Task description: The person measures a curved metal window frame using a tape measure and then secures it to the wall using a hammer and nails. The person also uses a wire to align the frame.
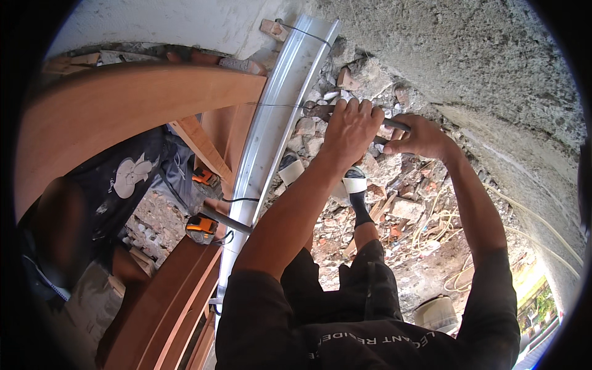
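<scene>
Both my hands are on a pair of dark metal pincers (317,111) above the rubble. My left hand (354,128) is wrapped round them just behind the jaws. Farther back, my right hand (424,137) grips the handle ends, fingers over one handle and thumb by the other. At the jaws is a thin dark wire (279,105), which runs left across a shiny metal channel (275,102) to the wooden frame (154,92). My left palm hides the middle of the pincers.
Two orange-and-black tape measures (201,229) sit by the frame. A person in dark clothing (114,185) is behind it on the left. Broken bricks and stones (407,209) cover the ground, with a pale cable (447,225) over them. A rough concrete wall (487,61) rises at right.
</scene>
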`<state>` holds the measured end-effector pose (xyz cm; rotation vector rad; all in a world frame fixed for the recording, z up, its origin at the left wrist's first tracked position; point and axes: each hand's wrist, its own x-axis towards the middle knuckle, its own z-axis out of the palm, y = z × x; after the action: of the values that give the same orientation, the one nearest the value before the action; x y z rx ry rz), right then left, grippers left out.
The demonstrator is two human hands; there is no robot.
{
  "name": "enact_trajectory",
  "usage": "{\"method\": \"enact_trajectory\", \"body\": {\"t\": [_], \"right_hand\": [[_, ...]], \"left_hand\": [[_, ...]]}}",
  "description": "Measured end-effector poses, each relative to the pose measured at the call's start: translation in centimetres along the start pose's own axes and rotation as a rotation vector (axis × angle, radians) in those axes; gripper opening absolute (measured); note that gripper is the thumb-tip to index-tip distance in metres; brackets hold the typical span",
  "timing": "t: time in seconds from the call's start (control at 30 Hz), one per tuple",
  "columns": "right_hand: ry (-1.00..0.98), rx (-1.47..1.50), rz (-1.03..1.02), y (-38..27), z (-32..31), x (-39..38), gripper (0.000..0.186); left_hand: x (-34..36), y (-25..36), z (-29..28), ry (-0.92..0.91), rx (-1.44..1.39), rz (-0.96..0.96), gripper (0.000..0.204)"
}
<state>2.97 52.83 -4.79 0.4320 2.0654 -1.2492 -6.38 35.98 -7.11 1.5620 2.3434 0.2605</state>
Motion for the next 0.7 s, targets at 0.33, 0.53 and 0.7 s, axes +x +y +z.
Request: {"method": "enact_trajectory", "body": {"t": [0.33,0.53,0.7], "right_hand": [[0.786,-1.019,-0.530,0.7,-4.6,8.7,0.013],[0.672,-1.055,-0.557,-0.8,-7.3,11.8,0.010],[-0.078,-0.483,-0.098,0.8,-5.4,7.4,0.018]], "left_hand": [[4.6,-0.5,0.7,0.230,-0.070,-0.350,0.060],[2.6,0.0,2.1,0.332,-0.025,-0.230,0.076],[0.8,0.4,3.8,0.387,0.063,-0.102,0.073]]}}
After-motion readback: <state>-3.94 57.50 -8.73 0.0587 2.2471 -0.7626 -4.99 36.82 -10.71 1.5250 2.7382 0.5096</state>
